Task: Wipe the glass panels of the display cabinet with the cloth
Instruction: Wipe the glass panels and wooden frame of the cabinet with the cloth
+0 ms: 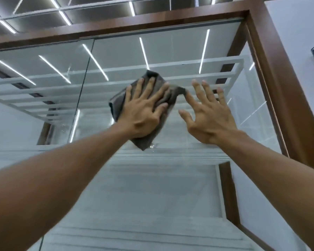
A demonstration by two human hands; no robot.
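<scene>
Left glass panel (34,73): clear and reflective, with light strips mirrored across it. It meets the right glass panel (170,51) at a thin dark vertical seam (85,75). White slatted shelves (225,69) show through both panes.

Cloth (119,100): dark grey-brown, soft and folded to a rough square, set cornerwise like a diamond. It lies flat against the right panel, just right of the seam and high on the pane. One corner trails to the right. Small wet specks sit on the glass at its lower corner.

Left hand (143,113): flat on the cloth with fingers straight and spread, palm pressing it to the glass. It does not curl round the cloth. This hand carries the wipe.

Right hand (208,116): spread wide with fingers straight, holding nothing. Its forefinger tip lies at the cloth's trailing corner; actual contact cannot be confirmed.

Wooden frame (272,69): brown, smooth and square-edged, bounding the pane on the right and across the top.

Finding: the unwiped run of this pane lies right and upward of the cloth, toward the frame. The right hand stands in that path and would probably need to give way
</scene>
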